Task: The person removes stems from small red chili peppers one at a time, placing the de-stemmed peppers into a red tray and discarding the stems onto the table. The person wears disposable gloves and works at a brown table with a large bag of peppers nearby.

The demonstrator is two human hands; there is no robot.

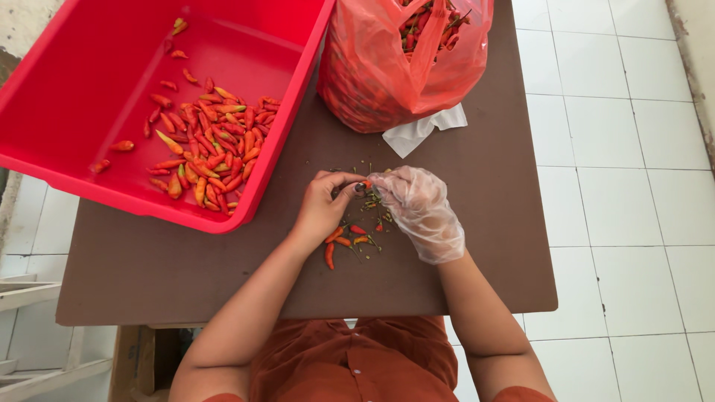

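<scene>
While your two forearms come in from the bottom edge and bend toward each other, your hands meet over the middle of the flat brown table [484, 223]. Your bare left hand [322, 207] is turned with its back up, the fingers curled inward and pinched on a small red-orange chili pepper [366, 183] at the fingertips. Your right hand [421, 212], covered by a thin clear plastic glove, is arched above the same chili, and its fingertips close on the other end, so both hands grip it together just above the table. Under your hands lies a small group of loose red and orange chilies [344, 240] mixed with green stem bits [370, 201]. At the upper left stands a big red plastic tub [67, 82] with a heap of chilies [205, 141] inside. Beyond your hands sits a red plastic bag [372, 71] full of chilies, with a white paper sheet [417, 132] under it.
</scene>
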